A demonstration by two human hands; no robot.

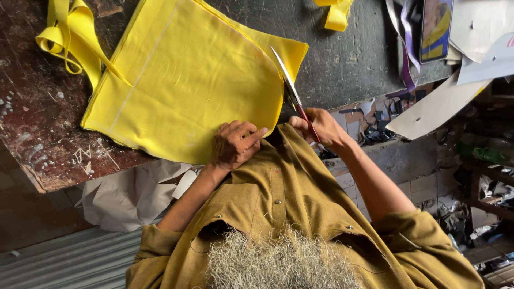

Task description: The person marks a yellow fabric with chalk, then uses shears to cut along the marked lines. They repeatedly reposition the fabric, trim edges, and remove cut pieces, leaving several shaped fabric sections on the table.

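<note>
- Head view looks down past our chest at a worn dark table [342, 59], where we work on a sheet of yellow cloth [182, 80].
- Our left hand [234, 144] lies knuckles up on the near edge of the cloth, fingers curled together and pressing it flat; it grips nothing that we can see.
- Our right hand [320, 128] is closed around the red handles of a pair of scissors [292, 91], just to the right of the left hand.
- From the right hand the scissors' blades run up and to the left, along the curved right edge of the cloth; we cannot tell whether the blades stand apart or together.
- Beyond the left hand the cloth spreads wide across the table, with a pale straight line marked down its far side.
- Far to the left of the left hand, a yellow strip [67, 37] lies in loops, touching the cloth's corner.
- Far beyond the right hand, a smaller yellow scrap [336, 13] sits at the table's back edge.
- To the right of the right hand lie pale sheets of paper [433, 109] and a purple ribbon [409, 53].
- Below the left hand, crumpled white paper [128, 195] sits under the table edge.
</note>
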